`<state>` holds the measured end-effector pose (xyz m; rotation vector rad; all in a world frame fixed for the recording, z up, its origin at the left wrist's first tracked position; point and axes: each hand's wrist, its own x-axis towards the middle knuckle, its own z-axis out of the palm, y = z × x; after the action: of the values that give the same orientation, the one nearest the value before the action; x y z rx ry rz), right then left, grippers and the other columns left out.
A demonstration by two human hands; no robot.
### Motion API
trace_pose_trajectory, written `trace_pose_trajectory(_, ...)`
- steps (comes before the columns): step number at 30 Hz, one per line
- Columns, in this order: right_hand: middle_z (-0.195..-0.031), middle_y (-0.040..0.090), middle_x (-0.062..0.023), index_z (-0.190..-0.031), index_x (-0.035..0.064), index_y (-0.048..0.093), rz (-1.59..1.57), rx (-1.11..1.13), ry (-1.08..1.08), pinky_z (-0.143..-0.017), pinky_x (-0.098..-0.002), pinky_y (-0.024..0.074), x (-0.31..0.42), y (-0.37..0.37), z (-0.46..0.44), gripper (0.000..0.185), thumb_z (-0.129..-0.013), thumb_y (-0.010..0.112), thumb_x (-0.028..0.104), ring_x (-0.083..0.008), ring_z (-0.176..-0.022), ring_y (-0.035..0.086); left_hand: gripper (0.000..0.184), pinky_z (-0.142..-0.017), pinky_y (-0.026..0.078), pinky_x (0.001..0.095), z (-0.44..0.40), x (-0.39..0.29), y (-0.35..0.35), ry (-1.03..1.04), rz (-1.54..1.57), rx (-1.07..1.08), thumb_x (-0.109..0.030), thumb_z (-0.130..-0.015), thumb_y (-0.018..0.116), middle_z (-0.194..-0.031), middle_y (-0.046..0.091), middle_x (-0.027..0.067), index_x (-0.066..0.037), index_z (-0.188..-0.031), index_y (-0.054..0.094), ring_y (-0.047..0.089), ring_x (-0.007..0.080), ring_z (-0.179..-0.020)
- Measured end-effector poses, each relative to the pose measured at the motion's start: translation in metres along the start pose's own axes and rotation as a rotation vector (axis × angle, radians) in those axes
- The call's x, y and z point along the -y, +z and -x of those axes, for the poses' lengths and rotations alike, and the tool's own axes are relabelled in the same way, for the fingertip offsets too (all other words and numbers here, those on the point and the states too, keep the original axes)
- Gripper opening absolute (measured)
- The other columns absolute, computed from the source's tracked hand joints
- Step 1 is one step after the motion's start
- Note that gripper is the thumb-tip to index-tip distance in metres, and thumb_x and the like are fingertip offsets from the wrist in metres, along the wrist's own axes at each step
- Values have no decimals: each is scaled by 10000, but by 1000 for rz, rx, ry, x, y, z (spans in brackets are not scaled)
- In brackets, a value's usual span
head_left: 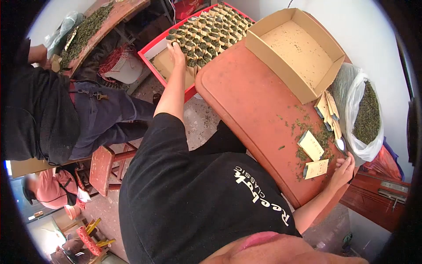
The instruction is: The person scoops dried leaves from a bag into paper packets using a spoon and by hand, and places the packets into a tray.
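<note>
My left hand point(176, 55) reaches into the red-rimmed tray point(154, 69), its fingers closed around a small paper bag point(172, 38) at the edge of the packed rows. Those rows are upright paper bags point(211, 35) filled with dark green dried leaves. On the right, my right hand point(343, 169) grips the handle of a spoon point(340, 145) at the table edge. Two flat paper bags point(311, 146) lie near it, and several more bags point(327, 110) are bunched together above. Beside the spoon, an open plastic sack point(368, 115) holds loose dried leaves.
A cardboard box point(295, 50) with leaf crumbs inside stands on the reddish table point(246, 97). Leaf bits are scattered on the tabletop. At left, another person point(48, 101) stands by a leaf-covered table point(110, 22). A wooden stool point(102, 170) and white bucket point(125, 68) are nearby.
</note>
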<state>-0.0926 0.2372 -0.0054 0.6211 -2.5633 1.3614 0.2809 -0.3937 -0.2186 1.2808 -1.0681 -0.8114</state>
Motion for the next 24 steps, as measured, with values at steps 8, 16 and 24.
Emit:
trace_pose_trajectory(8, -700, 625, 3, -1202, 34, 633, -3, 28, -17, -453, -189, 332, 1, 5, 2, 310, -1042, 478, 248, -30, -558, 483, 721, -1164, 229, 461, 4, -15, 9, -73, -130, -35, -477, -979, 390, -1505, 376, 259, 17, -1498, 312, 333, 405, -1400)
trace_pose_trajectory(16, -699, 625, 1, -1203, 33, 635, -5, 33, -23, -458, -192, 338, 4, 4, 3, 307, -1043, 473, 239, -36, -562, 485, 720, -1179, 231, 409, -3, 0, 1, -107, 103, -23, -465, -999, 370, -1548, 312, 249, 42, -1502, 284, 293, 369, -1439)
trace_pose_trajectory(24, -716, 629, -21, -1201, 26, 643, 23, -31, -85, -546, -235, 431, 2, -5, 0, 316, -1043, 465, 234, -77, -625, 541, 697, -1143, 286, 395, 35, -44, -14, -185, 220, -15, -438, -999, 405, -1495, 389, 235, 61, -1476, 316, 390, 329, -1375)
